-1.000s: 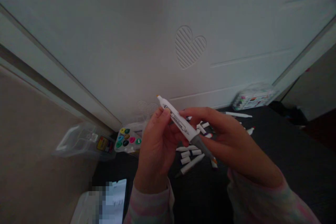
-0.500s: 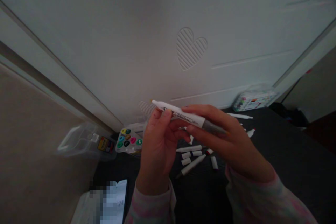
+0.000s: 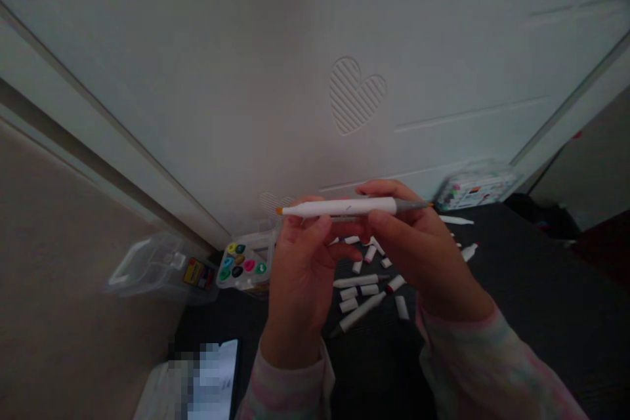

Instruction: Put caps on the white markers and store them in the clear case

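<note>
A white double-ended marker (image 3: 339, 208) with orange tips and a grey section at its right end lies level between my hands, uncapped at both ends. My left hand (image 3: 305, 275) pinches it near the left tip with thumb and fingers. Around its right part my right hand (image 3: 418, 243) is closed, thumb below and fingers behind. Beneath them, loose markers (image 3: 361, 314) and several white caps (image 3: 402, 307) are scattered on the dark table (image 3: 290, 374).
An open marker case (image 3: 253, 252) holding several coloured caps stands at the left, beside a clear plastic lid (image 3: 147, 266). A phone (image 3: 221, 374) lies at the front left. Another clear case (image 3: 477, 187) leans at the back right against the white panel (image 3: 246, 111).
The marker has turned from a slant to nearly level and rolled, so its printed label no longer faces me. My right hand has moved up and slightly left.
</note>
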The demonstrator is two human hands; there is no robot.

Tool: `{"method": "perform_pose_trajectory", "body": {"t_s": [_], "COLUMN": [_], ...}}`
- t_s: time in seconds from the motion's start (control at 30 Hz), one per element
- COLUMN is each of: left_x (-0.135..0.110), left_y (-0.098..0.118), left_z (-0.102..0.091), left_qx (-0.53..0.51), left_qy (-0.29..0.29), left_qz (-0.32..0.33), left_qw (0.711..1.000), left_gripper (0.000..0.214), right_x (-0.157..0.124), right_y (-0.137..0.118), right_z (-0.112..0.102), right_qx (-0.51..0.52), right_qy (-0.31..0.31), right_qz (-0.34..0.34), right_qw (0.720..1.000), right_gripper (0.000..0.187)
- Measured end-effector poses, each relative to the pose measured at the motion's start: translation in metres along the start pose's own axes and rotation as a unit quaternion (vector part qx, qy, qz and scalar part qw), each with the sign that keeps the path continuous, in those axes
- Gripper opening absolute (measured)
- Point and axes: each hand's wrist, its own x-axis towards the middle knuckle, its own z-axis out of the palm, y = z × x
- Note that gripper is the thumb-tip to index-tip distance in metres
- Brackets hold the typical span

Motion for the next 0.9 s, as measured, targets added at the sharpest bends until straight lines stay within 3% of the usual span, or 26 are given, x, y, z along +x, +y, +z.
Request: {"method": "perform_pose_trajectory", "body": {"t_s": [0.27, 0.5, 0.67, 0.9], "left_x": [-0.001, -0.008, -0.010, -0.009], "left_y": [-0.005, -0.007, -0.007, -0.007], "left_z": [0.000, 0.001, 0.006, 0.007], "left_qx": [0.048, 0.138, 0.152, 0.152], "left_qy": [-0.028, -0.031, -0.003, 0.000], "left_qz": [0.060, 0.156, 0.146, 0.149], "left_qw": [0.997, 0.978, 0.977, 0.977], "left_gripper": [0.020, 0.009, 0.021, 0.019], "right_x": [0.003, 0.003, 0.003, 0.003], "right_y": [0.002, -0.004, -0.007, -0.007], "right_z": [-0.003, -0.001, 0.001, 0.003], "right_qx": [0.070, 0.143, 0.163, 0.157], "right_qy": [-0.020, -0.012, -0.013, -0.022], "right_qz": [0.024, 0.074, 0.075, 0.073], "right_qw": [0.997, 0.987, 0.984, 0.985], "right_gripper": [0.013, 0.012, 0.010, 0.011]}}
